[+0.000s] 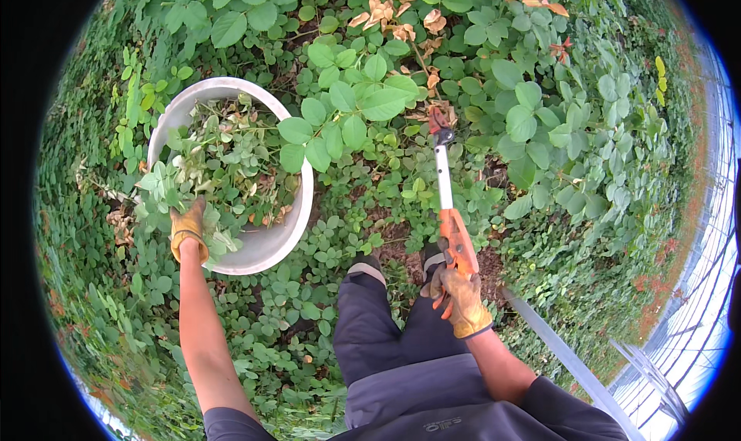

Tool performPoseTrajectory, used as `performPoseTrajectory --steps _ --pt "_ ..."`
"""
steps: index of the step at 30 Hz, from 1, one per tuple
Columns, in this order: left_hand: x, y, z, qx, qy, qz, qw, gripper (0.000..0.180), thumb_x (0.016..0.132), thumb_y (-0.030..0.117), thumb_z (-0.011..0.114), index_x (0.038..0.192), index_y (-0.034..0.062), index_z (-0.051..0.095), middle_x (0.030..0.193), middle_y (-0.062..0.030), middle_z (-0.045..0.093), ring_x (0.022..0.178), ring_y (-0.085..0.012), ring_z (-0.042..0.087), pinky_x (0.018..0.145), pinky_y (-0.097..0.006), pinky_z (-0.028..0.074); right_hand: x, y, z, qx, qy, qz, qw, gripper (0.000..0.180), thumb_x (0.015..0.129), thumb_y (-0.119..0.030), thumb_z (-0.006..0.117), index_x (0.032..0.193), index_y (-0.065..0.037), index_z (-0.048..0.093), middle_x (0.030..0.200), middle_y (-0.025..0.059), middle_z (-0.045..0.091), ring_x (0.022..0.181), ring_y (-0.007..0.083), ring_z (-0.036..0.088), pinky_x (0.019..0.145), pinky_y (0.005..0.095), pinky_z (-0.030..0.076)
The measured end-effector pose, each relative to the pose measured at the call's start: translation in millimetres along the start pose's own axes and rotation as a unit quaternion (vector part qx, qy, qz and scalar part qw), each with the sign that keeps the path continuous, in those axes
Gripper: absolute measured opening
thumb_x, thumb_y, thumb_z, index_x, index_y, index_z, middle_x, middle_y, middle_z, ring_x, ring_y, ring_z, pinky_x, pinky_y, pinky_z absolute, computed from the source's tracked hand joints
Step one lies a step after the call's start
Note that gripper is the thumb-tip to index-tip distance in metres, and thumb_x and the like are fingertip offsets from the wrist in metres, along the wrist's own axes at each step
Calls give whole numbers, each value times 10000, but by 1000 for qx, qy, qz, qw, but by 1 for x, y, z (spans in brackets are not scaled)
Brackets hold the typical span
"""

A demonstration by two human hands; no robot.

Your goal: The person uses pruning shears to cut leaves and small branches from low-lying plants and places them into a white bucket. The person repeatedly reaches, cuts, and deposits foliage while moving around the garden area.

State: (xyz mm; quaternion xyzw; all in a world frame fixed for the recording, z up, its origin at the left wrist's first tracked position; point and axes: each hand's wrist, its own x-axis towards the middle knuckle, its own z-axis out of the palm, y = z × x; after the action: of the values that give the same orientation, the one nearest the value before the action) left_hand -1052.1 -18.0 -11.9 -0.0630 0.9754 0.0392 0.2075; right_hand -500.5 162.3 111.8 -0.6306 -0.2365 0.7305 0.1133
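My left hand (187, 231), in a tan work glove, reaches over the near left rim of a round whitish tub (307, 201). Its fingers disappear among cut leafy stems (231, 151) heaped inside, so their grip is hidden. Pale green leaves lie around the glove, some hanging past the rim. My right hand (461, 296), gloved too, is closed around the orange handle of a long-reach pruner (455, 236). The pruner's silvery shaft points away from me. Its red and black cutting head (439, 124) rests in front of the foliage, close to some dry brown leaves.
Dense green bushes (532, 124) surround me. A taller leafy shoot (347, 113) rises just right of the tub. Withered leaves (382, 10) hang at the far side. My shoes (366, 269) stand among low plants. A grey metal bar (556, 344) slants along my right side.
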Motion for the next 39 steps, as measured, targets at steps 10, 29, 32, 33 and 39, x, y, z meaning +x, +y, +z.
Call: performPoseTrajectory --steps 10,29,32,33,39 --pt "-143 -46 72 -561 -12 -23 827 470 928 128 773 1349 -32 643 1239 -160 716 1086 -235 679 1006 -354 541 99 -60 34 157 16 -68 985 402 952 -179 701 1250 50 559 1094 175 685 905 329 736 881 560 625" --pt "-252 -102 118 -321 -180 235 900 422 1010 151 680 1381 -21 575 1100 -98 705 975 -198 704 829 -359 591 -47 -27 169 -472 -315 -332 754 486 870 -213 712 1320 -100 569 913 180 678 828 413 683 721 480 545" --pt "-258 -116 91 -659 -284 -129 684 334 1007 171 679 1304 33 610 1080 -75 712 938 -205 714 822 -351 594 -34 -27 191 -370 -387 -182 825 377 885 -237 659 1230 -100 599 887 150 683 775 367 693 677 436 544" --pt "-255 -115 79 -616 -292 -146 717 371 1006 195 690 1325 28 601 1101 -89 719 943 -218 725 843 -363 602 -37 -21 193 -402 -342 -85 845 372 907 -272 646 1245 -122 615 922 99 693 789 264 709 673 396 557" --pt "-270 -66 61 -620 -420 -231 622 644 1036 389 639 1506 6 421 1283 -260 664 1190 -397 663 1043 -533 528 -61 5 133 33 -275 150 949 453 960 -42 673 1376 60 525 1207 182 663 1091 319 690 965 454 596"
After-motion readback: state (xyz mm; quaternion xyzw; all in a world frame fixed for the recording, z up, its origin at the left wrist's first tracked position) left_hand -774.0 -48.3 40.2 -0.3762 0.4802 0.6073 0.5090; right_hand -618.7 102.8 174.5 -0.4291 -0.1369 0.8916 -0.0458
